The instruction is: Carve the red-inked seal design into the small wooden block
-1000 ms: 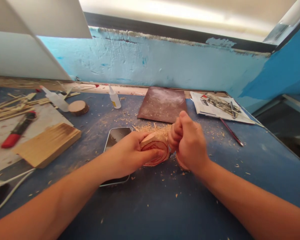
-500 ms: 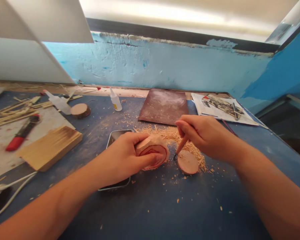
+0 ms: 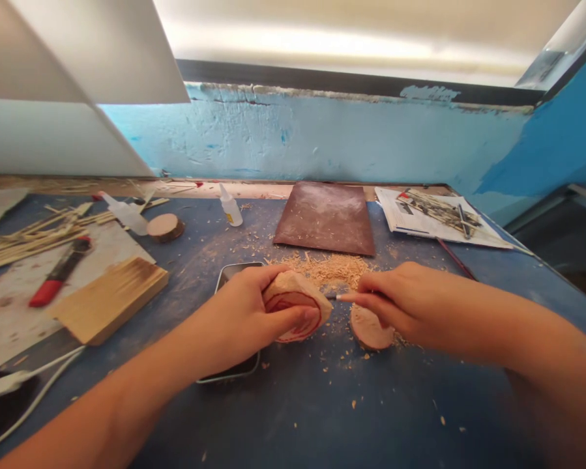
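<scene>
My left hand (image 3: pixel 258 312) is closed round a chunky, rounded piece of wood (image 3: pixel 295 286) with red lines drawn on its near face. The thumb presses on that marked face. In my right hand (image 3: pixel 395 296) is a slim carving tool (image 3: pixel 332 296); its handle is mostly hidden by the fingers. Its dark tip points left and is at the right edge of the wood; whether they touch I cannot tell. Below the right fingers lies a round wood slice (image 3: pixel 369 327). A phone (image 3: pixel 229 371) lies partly covered under my left hand.
Wood shavings (image 3: pixel 336 268) are heaped behind the hands, before a brown sandpaper sheet (image 3: pixel 326 218). Leftward are a wooden block (image 3: pixel 111 299), a red-and-black cutter (image 3: pixel 60 272), another slice (image 3: pixel 164 227) and glue bottles (image 3: pixel 231 207). Papers with sticks (image 3: pixel 439 215) lie at the right.
My right hand has turned and lowered, swinging the carving tool from pointing down at the table to pointing left at the wood. My left hand keeps its hold. The view has tilted slightly.
</scene>
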Demonstrator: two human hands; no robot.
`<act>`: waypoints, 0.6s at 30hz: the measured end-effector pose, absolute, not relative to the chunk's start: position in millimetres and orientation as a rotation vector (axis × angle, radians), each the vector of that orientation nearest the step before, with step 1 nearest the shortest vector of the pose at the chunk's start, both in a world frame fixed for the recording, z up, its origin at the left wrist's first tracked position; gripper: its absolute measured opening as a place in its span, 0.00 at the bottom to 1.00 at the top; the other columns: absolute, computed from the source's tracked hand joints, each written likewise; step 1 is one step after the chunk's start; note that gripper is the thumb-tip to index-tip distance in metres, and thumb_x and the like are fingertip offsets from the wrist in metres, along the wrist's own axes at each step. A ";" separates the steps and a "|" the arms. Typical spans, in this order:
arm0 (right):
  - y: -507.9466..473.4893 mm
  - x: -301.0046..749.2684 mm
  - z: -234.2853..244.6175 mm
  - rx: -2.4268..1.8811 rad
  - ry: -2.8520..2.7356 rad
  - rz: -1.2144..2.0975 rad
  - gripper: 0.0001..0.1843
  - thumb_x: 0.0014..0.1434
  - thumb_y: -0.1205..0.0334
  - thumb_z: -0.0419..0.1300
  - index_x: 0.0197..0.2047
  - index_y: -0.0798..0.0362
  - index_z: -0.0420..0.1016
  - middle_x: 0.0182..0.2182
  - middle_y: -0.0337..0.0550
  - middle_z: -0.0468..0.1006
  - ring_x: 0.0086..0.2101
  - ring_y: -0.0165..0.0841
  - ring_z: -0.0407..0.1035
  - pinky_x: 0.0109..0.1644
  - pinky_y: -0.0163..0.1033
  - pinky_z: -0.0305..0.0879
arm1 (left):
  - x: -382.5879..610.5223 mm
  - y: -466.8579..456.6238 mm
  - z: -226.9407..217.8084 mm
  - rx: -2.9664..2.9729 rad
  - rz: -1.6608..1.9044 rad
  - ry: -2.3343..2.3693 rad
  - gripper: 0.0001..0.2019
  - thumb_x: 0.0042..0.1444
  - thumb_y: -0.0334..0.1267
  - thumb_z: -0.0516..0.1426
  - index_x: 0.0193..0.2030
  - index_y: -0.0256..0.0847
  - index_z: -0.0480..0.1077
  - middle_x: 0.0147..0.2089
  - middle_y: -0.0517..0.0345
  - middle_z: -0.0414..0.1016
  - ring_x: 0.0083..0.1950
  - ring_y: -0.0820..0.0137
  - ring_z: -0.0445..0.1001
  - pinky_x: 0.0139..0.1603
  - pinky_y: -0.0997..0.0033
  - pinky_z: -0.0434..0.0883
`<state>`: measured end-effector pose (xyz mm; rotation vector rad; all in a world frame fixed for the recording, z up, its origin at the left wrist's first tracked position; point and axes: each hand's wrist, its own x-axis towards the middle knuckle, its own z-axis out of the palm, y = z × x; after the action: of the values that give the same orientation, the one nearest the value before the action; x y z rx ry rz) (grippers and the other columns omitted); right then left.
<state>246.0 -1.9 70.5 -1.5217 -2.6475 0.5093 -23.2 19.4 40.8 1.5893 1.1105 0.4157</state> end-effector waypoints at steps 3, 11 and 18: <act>3.7 247.0 69.5 -1.491 -2.446 0.573 0.14 0.70 0.54 0.56 0.37 0.51 0.77 0.29 0.46 0.76 0.25 0.34 0.60 0.31 0.43 0.48 | -21.9 19.1 39.6 1.502 0.413 1.027 0.10 0.60 0.44 0.66 0.42 0.42 0.74 0.40 0.59 0.83 0.41 0.65 0.79 0.39 0.70 0.72; 15.7 217.2 55.7 -1.161 -1.720 1.190 0.14 0.63 0.61 0.66 0.37 0.48 0.61 0.31 0.33 0.59 0.30 0.29 0.55 0.32 0.36 0.56 | -12.3 14.8 40.2 1.432 0.470 1.045 0.11 0.57 0.41 0.67 0.43 0.40 0.74 0.39 0.58 0.81 0.40 0.65 0.78 0.39 0.68 0.72; 18.5 218.5 57.8 -1.261 -1.615 1.250 0.16 0.53 0.76 0.60 0.34 0.50 0.57 0.30 0.31 0.53 0.28 0.27 0.46 0.29 0.35 0.49 | -8.3 10.7 37.7 1.331 0.508 0.984 0.11 0.54 0.39 0.69 0.41 0.40 0.75 0.38 0.59 0.81 0.39 0.66 0.78 0.39 0.69 0.73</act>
<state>218.5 18.5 57.8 -1.2608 -1.6150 1.2504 -8.3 10.7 37.7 1.3310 0.9837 0.5080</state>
